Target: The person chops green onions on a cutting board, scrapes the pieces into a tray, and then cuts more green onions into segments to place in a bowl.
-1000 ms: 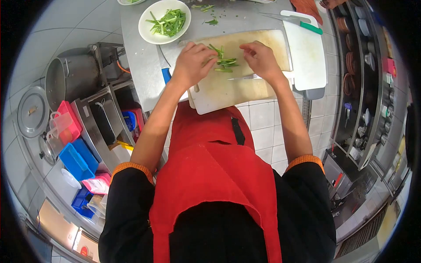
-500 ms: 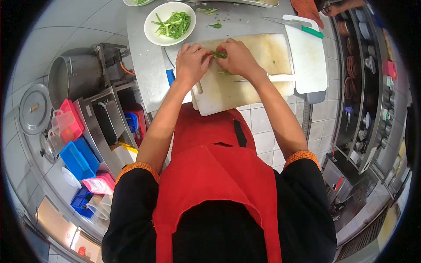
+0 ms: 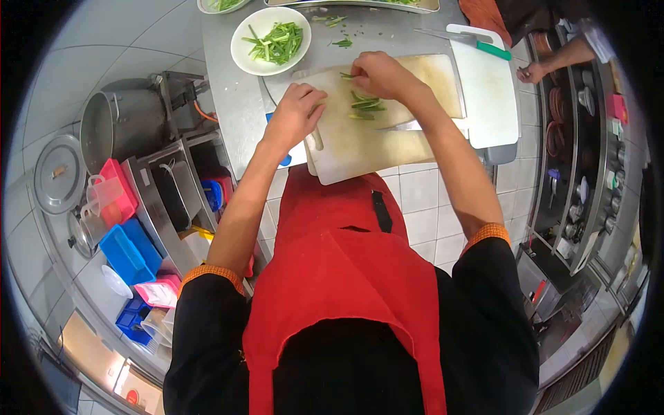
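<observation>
My left hand (image 3: pixel 299 114) is over the left edge of the pale cutting board (image 3: pixel 346 159), fingers loosely bent and thumb apart, with nothing visible in it. My right hand (image 3: pixel 382 75) is above the board's far part, its fingertips closed on a bit of cut green onion (image 3: pixel 347 76). More green onion lengths (image 3: pixel 366 104) lie on the board just below that hand. Nearer me, a knife (image 3: pixel 404 126) rests flat across the board, partly covered by my right forearm. A white bowl (image 3: pixel 238 52) of cut green onion stands beyond my left hand.
A second white board (image 3: pixel 498 104) at the right holds a green-handled knife (image 3: pixel 492 50). Green scraps (image 3: pixel 342 43) lie on the steel table (image 3: pixel 228 90). Another person's hand (image 3: pixel 531 72) shows at the upper right. A large pot (image 3: pixel 124 124) stands at the left.
My hands have moved apart, the left one backing off toward the board's left edge. More green onion on the board is uncovered. The other person's arm reaches farther into view.
</observation>
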Tool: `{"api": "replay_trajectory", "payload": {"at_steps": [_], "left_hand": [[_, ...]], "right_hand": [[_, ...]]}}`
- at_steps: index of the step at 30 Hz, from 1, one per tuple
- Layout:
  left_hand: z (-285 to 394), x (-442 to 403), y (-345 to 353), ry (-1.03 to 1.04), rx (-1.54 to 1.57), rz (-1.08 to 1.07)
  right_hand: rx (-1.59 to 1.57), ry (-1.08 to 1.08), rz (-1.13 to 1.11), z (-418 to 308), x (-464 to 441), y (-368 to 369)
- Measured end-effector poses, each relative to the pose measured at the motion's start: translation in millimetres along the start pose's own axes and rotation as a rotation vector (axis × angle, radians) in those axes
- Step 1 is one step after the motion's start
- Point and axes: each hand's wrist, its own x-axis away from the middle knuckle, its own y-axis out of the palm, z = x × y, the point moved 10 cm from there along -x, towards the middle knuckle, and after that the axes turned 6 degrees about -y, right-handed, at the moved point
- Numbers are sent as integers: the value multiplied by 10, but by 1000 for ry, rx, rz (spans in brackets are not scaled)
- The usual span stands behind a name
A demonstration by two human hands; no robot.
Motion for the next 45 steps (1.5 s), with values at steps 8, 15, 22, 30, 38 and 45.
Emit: {"api": "replay_trajectory", "payload": {"at_steps": [8, 15, 22, 30, 38, 45], "left_hand": [[-5, -150, -8, -31, -25, 7], [-91, -1012, -23, -191, 165, 25], [135, -537, 209, -48, 234, -242], [280, -200, 413, 33, 169, -135], [295, 62, 395, -205, 411, 188], [142, -50, 571, -305, 779, 287]], "right_hand": [[-227, 38, -75, -49, 371, 40], [-240, 26, 10, -43, 508, 36], [-202, 128, 185, 107, 849, -80], [-321, 251, 417, 54, 990, 23], [72, 323, 692, -359, 1340, -83], [53, 406, 497, -99, 1150, 51]]}}
